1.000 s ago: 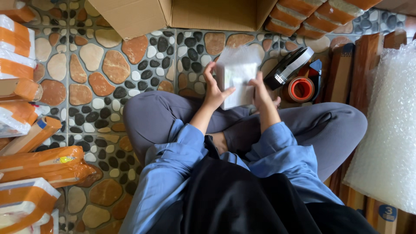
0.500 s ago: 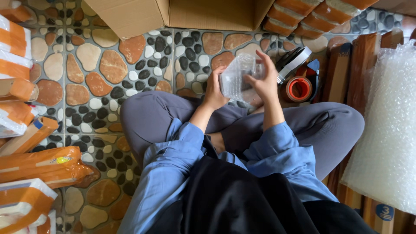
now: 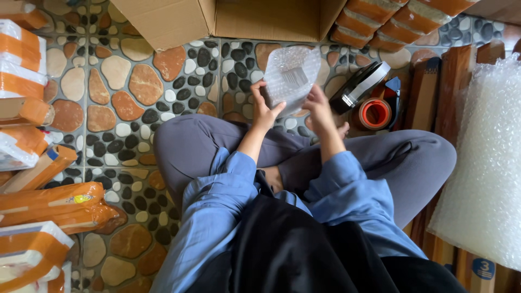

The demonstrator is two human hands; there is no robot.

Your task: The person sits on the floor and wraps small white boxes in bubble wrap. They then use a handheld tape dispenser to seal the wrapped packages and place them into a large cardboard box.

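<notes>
left hand (image 3: pixel 264 111) and right hand (image 3: pixel 319 108) gripping bubble-wrapped packet (image 3: pixel 290 76), upright, long axis pointing away toward cardboard box (image 3: pixel 228 19)

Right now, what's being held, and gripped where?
A bubble-wrapped packet. The left hand grips its lower left edge, the right hand its lower right edge.

Open brown cardboard box (image 3: pixel 239 19) at the top edge of the pebble-pattern tiled floor (image 3: pixel 116 103). Orange-and-white wrapped packages (image 3: pixel 51 203) stacked along the left edge. Orange-core tape dispenser (image 3: pixel 374 111) right of centre. Clear bubble-wrap roll (image 3: pixel 485 163) on wooden planks (image 3: pixel 453 76) at the right edge.
</notes>
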